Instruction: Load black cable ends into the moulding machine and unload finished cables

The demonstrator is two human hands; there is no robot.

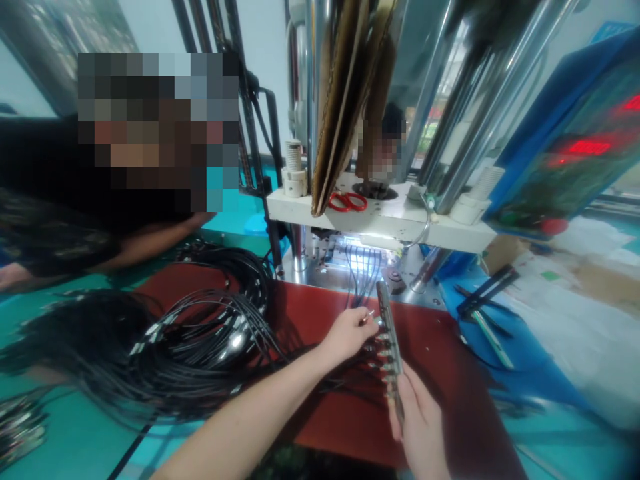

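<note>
- One metal bar (391,337) above red mat (440,347), long axis toward press (295,210), tip near mat's far edge.
- Right hand (419,407): fingers wrapped round bar's near end.
- Left hand (351,331): fingertips pinched, apparently on small cable end (369,315), just left of bar's far half.

Single head-worn view, facing forward and down; hands (349,333) close below, machine (400,225) beyond.

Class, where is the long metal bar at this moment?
In the head view, the metal bar is right of centre, in the right hand above the red mat, with the left hand at its left.
</note>
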